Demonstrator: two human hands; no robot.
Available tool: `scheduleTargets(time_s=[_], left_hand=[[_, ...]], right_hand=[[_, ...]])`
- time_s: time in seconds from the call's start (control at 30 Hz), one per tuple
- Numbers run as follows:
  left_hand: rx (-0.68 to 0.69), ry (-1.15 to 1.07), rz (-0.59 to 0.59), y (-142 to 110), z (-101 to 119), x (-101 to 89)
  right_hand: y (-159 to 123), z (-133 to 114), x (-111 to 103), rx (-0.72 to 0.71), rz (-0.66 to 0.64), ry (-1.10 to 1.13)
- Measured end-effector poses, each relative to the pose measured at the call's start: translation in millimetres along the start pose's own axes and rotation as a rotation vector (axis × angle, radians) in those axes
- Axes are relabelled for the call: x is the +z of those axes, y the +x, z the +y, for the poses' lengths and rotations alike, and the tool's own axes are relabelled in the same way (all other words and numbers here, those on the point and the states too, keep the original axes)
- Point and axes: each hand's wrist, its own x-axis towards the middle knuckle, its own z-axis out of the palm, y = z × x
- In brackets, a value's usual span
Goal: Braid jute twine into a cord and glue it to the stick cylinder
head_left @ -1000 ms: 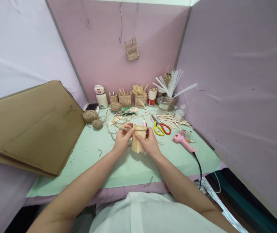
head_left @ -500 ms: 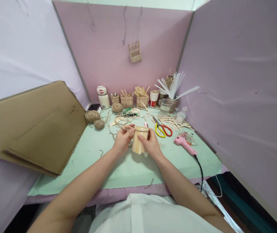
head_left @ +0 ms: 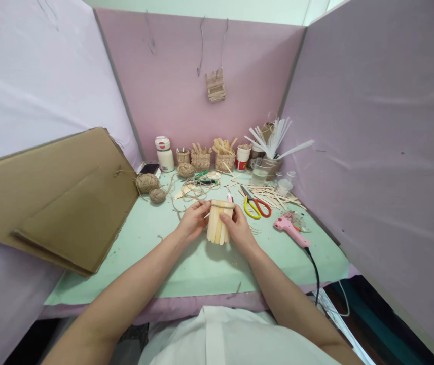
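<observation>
A cup made of upright craft sticks (head_left: 216,229) is held above the table in front of me, slightly tilted. Twine (head_left: 223,205) runs round it close to its upper rim. My right hand (head_left: 241,232) grips the cup's right side, thumb across the front and fingers behind, partly hidden. At the upper left of the rim, my left hand (head_left: 192,223) has its fingertips pinched on the twine's free length, close against the cup. Loose twine (head_left: 179,209) trails over the table behind that hand.
Scissors (head_left: 253,205) and a pink glue gun (head_left: 292,232) with a black cord lie to the right. Balls of twine (head_left: 147,183) sit at the left beside large cardboard (head_left: 68,203). Loose sticks (head_left: 270,195), stick-filled baskets (head_left: 225,162) and a clear jug (head_left: 259,172) stand farther back.
The cup has tilted a little and turned slightly in my hands. My right thumb has shifted right on its front. The whole view has moved slightly with my head.
</observation>
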Motion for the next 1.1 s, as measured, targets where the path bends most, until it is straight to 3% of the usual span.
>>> scheduleTargets(time_s=[0.47, 0.83, 1.1], left_hand=[[-0.036, -0.041, -0.043, 0.6, 2.6, -3.0], [-0.036, -0.021, -0.183, -7.3, 10.6, 0.6], [-0.165, 0.055, -0.357, -10.2, 10.4, -2.6]], right_hand=[[0.0, 0.3, -2.0, 0.004, -0.081, 0.062], [0.0, -2.2, -3.8, 0.041, -0.202, 0.164], [-1.9, -1.9, -4.7, 0.120, -0.262, 0.348]])
